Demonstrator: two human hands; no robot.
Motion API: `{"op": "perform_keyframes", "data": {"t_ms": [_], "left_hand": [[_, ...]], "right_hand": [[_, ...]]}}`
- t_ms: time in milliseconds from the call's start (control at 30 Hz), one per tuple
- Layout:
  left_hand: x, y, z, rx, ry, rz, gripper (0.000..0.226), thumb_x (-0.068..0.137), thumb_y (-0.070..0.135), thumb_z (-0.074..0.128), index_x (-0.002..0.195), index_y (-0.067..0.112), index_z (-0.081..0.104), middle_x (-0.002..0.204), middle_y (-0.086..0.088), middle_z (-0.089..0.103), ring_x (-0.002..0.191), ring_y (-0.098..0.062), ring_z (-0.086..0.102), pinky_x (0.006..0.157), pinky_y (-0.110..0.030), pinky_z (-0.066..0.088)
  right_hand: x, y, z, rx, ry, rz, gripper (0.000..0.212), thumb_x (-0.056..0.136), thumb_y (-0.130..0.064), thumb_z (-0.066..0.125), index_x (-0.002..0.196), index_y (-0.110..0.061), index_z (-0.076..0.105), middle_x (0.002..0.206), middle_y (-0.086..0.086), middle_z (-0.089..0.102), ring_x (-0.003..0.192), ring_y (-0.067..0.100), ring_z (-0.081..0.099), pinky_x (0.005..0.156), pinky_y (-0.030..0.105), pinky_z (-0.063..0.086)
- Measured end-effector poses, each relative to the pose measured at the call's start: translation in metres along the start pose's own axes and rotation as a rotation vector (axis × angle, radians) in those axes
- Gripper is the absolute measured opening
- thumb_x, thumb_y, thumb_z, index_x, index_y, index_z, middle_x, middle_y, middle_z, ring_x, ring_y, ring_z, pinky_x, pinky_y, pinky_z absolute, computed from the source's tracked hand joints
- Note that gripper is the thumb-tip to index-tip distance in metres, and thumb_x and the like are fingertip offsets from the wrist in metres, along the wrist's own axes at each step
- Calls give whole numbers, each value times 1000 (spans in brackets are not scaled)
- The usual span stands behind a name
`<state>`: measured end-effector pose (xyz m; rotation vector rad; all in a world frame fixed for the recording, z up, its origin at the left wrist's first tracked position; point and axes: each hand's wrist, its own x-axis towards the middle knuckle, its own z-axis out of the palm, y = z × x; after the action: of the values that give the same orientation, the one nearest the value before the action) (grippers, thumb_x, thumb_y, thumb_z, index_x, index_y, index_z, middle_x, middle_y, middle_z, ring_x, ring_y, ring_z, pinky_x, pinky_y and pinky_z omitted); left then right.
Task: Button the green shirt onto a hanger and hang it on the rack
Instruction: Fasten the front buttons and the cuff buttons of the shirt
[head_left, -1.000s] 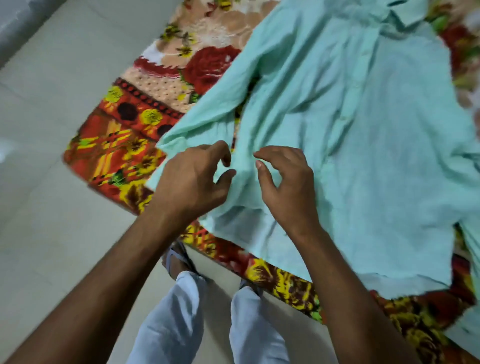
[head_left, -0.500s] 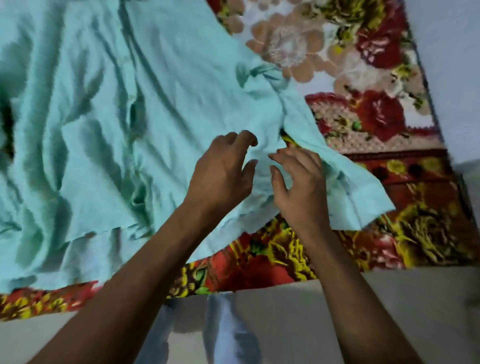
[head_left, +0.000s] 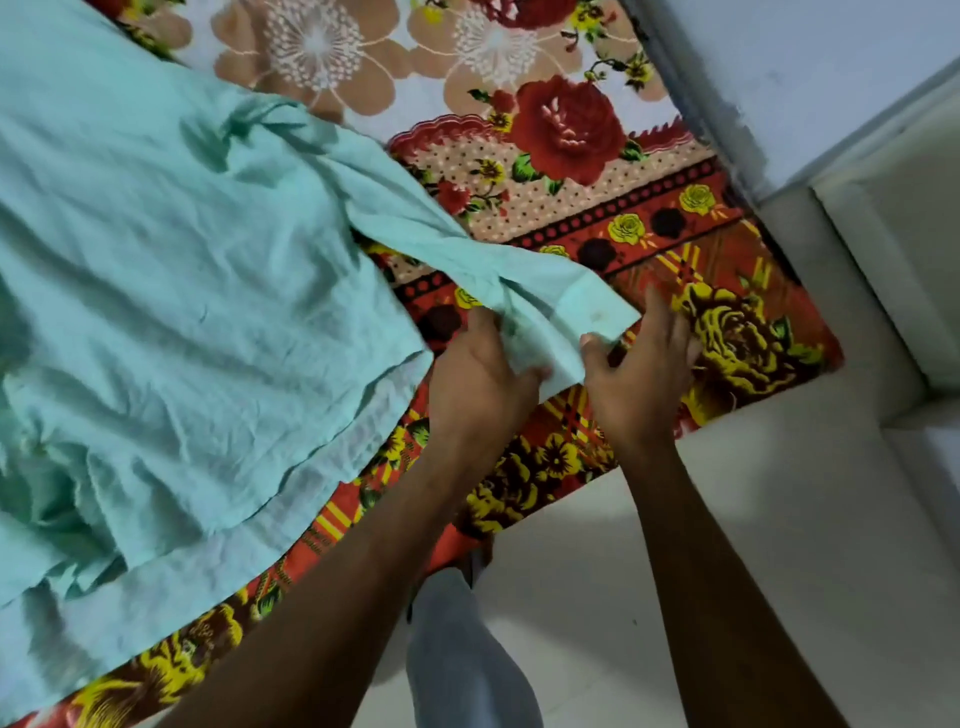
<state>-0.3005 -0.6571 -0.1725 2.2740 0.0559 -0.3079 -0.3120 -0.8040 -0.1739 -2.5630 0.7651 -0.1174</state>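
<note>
The light green shirt (head_left: 187, 270) lies spread and wrinkled over the left half of a flowered bedsheet. One sleeve runs down to the right and ends in a cuff (head_left: 566, 312). My left hand (head_left: 480, 384) grips the sleeve just behind the cuff, fingers bunched into the cloth. My right hand (head_left: 641, 374) holds the cuff's near edge with the thumb, its fingers spread flat under or beside the cuff on the sheet. No hanger or rack is in view.
The red, yellow and beige flowered bedsheet (head_left: 587, 171) covers a low bed whose corner (head_left: 826, 353) points right. Pale floor tiles (head_left: 779, 519) lie in front, a light wall (head_left: 779, 67) and a step stand at the right. My grey-trousered leg (head_left: 462, 660) is below.
The view swung from the shirt's left sleeve across to its right sleeve. Both hands moved along and now hold the right cuff, near the bed's corner.
</note>
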Motion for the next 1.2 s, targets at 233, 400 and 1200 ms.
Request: {"op": "perform_keyframes", "data": {"t_ms": [233, 400, 1200], "left_hand": [[1, 21, 23, -223, 39, -80, 20, 88, 24, 68, 85, 6, 60, 73, -6, 64, 63, -23, 61, 50, -39, 43], [-3, 24, 31, -395, -46, -162, 17, 90, 27, 70, 92, 14, 61, 83, -3, 68, 75, -20, 69, 63, -41, 59], [9, 24, 12, -1035, -171, -458, 11, 86, 3, 77, 98, 3, 76, 91, -8, 79, 85, -19, 75, 77, -27, 57]], "right_hand": [[15, 28, -6, 274, 137, -134, 29, 91, -26, 73, 115, -9, 71, 110, 6, 69, 107, 24, 62, 89, 22, 52], [11, 40, -10, 177, 203, -254, 28, 89, -21, 75, 112, -6, 66, 113, 12, 57, 107, 23, 57, 81, 9, 41], [38, 26, 4, 139, 13, -184, 17, 88, -6, 73, 105, -1, 73, 101, 14, 68, 91, 27, 67, 80, 42, 59]]}}
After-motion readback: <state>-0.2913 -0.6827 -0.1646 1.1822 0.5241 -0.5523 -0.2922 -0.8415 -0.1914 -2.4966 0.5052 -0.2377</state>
